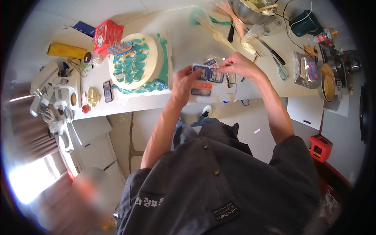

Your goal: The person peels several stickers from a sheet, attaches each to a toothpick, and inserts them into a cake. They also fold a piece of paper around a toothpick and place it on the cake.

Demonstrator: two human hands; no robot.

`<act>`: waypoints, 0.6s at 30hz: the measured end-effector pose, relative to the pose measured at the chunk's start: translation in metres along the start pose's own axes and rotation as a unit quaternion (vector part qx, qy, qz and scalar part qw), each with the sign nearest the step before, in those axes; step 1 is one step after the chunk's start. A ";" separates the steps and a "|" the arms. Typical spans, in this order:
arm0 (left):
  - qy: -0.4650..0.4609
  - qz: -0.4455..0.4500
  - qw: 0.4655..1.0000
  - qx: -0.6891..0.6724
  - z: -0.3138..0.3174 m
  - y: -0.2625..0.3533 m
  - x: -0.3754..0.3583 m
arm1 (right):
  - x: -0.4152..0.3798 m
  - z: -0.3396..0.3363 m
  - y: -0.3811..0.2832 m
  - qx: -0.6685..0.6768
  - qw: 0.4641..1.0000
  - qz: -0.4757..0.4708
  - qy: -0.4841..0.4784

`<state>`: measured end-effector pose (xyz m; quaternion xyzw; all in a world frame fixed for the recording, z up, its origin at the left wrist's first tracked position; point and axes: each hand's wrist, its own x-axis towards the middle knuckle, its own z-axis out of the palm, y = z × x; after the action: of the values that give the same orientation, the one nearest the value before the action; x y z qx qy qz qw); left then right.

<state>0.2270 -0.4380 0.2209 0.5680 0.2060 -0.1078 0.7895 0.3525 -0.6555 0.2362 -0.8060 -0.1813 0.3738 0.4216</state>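
Head | left fingers (189, 71) grip printed sheet (202, 74) | right fingers (232, 59) seemingly pinch its corner | counter edge (270, 96) near | cake (135, 64) at left

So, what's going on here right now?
A person has a printed sheet with blue and orange panels up in front of them: the left hand grips its left side, and the right hand has its fingertips at the right edge. To the left stands a cake with teal cream and a boat-shaped topper. Piping bags lie beyond the hands, and scissors lie to the right.
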 end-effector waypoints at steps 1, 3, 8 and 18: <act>-0.021 0.004 1.000 -0.016 0.000 0.001 0.001 | -0.001 0.000 0.000 0.014 1.000 -0.015 -0.004; -0.034 -0.023 0.999 0.002 0.001 0.003 -0.002 | -0.004 0.001 -0.001 0.042 0.998 -0.031 -0.018; -0.035 -0.037 0.999 0.009 0.004 0.008 -0.003 | -0.005 0.004 -0.015 0.022 0.997 -0.047 -0.050; -0.032 -0.041 0.991 0.123 0.020 0.021 -0.012 | -0.001 0.003 0.005 0.270 0.945 0.012 -0.183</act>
<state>0.2287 -0.4509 0.2503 0.6482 0.1891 -0.1827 0.7146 0.3493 -0.6568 0.2315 -0.5819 -0.1387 0.5549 0.5782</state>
